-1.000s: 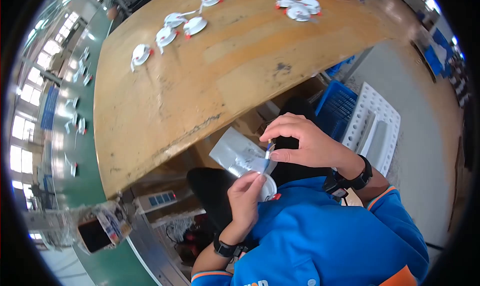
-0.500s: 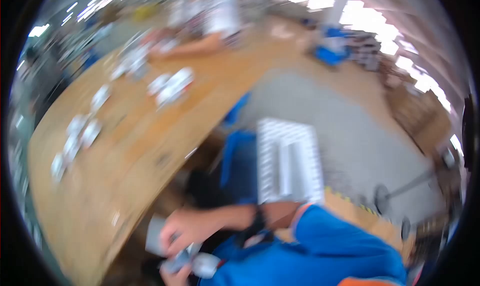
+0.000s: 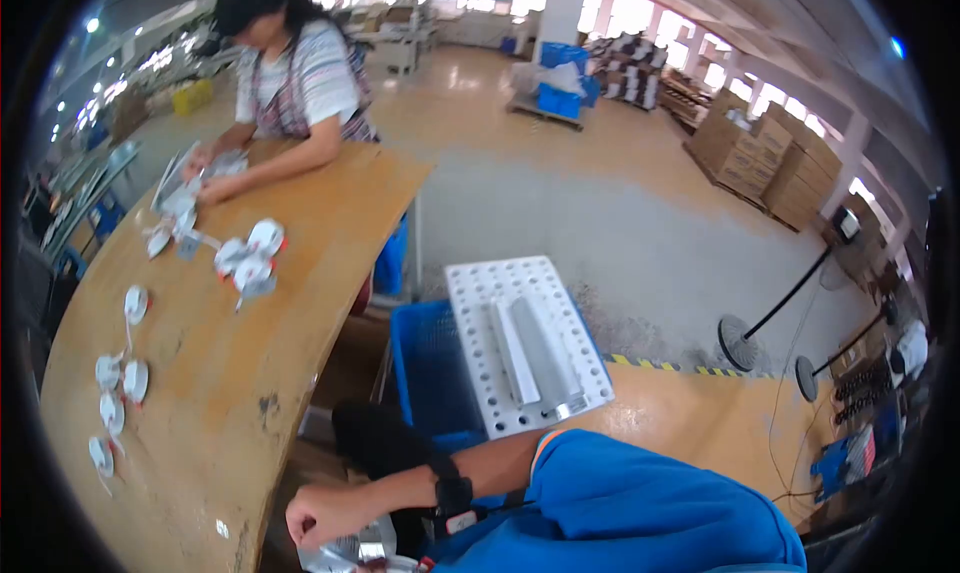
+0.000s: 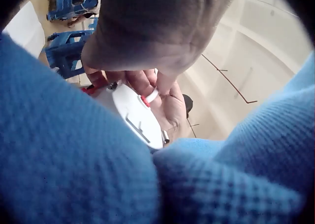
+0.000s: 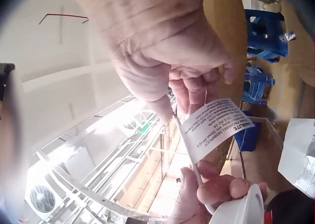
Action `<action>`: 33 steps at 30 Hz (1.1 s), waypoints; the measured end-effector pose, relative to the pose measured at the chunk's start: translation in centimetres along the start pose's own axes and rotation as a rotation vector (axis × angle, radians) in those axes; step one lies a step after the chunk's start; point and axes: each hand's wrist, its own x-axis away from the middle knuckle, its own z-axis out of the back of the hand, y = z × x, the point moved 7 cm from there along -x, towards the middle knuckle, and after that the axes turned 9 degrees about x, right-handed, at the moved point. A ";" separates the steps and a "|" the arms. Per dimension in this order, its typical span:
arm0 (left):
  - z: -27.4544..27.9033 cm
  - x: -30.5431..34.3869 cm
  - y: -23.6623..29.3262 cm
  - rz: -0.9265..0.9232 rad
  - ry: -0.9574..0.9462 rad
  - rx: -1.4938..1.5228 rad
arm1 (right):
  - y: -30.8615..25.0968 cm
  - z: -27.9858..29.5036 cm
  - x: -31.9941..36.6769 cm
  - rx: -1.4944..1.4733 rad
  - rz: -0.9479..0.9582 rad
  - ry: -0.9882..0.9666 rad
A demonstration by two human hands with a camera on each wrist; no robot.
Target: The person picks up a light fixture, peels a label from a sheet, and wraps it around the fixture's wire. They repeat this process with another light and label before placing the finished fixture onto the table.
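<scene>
Low in the head view is my right hand, its fingers curled. In the right wrist view the thumb and fingertips of that hand pinch the upper end of a thin white cable. A printed white label wraps the cable and sticks out sideways. Below it, my left hand grips the cable's lower part and a round white downlight. The left wrist view has the left hand over the downlight, whose red fittings show at its edge. In the head view the left hand is mostly hidden.
More downlights lie on the wooden table. A person works at its far end. Beside my leg a white perforated panel rests on a blue basket. Stands with round bases are at right.
The head view has swung right, bringing the other person and the floor into sight. My right hand's spread thumb and fingers have closed at the cable end. Both hands now sit lower in view.
</scene>
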 end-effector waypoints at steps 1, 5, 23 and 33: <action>0.7 -0.4 -0.8 -0.010 0.024 0.069 | 0.8 -0.2 0.3 -0.015 -0.073 -0.027; 1.8 -0.2 -3.4 0.078 0.078 0.090 | 1.8 0.2 2.1 -0.154 -0.273 -0.122; 3.0 -2.5 -3.1 0.040 0.144 0.424 | -4.2 -1.5 2.1 0.690 0.144 -0.170; 3.9 -1.9 -5.2 0.105 0.266 0.311 | -6.4 -3.0 3.3 0.722 0.283 -0.249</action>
